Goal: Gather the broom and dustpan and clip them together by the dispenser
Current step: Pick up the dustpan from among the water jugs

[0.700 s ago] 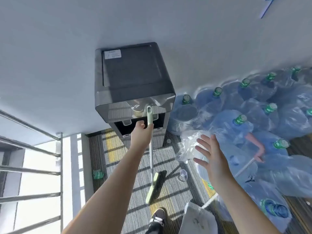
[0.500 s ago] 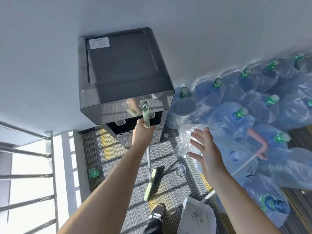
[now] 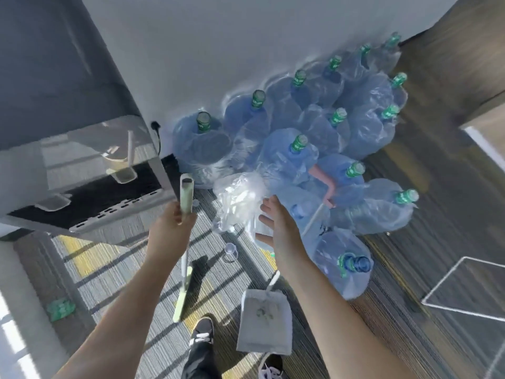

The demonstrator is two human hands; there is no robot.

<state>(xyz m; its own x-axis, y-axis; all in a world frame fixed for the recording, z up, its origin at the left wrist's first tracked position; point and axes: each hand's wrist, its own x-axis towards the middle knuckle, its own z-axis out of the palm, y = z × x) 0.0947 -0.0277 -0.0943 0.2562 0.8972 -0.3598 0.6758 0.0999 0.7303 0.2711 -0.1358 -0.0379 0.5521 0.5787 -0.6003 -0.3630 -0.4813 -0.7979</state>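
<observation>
My left hand (image 3: pixel 170 222) is shut on the pale green handle of the broom (image 3: pixel 186 195), which stands upright with its green head (image 3: pixel 181 299) on the carpet. The grey dustpan (image 3: pixel 263 321) sits on the floor to the right of it; its white pole (image 3: pixel 314 217) leans up against the water bottles and ends in a pink grip (image 3: pixel 326 184). My right hand (image 3: pixel 276 217) is open, fingers spread, in the air just left of that pole and not touching it. The grey water dispenser (image 3: pixel 79 165) stands at the left against the wall.
Several large blue water bottles (image 3: pixel 297 151) with green caps, some wrapped in clear plastic, crowd the floor along the wall on the right. A small clear cup (image 3: pixel 230 251) lies on the striped carpet. My shoes (image 3: pixel 201 332) are at the bottom.
The view has swung right and closer, pushing the dispenser to the left edge. My right hand has moved nearer the dustpan's pole. My left hand still holds the broom upright.
</observation>
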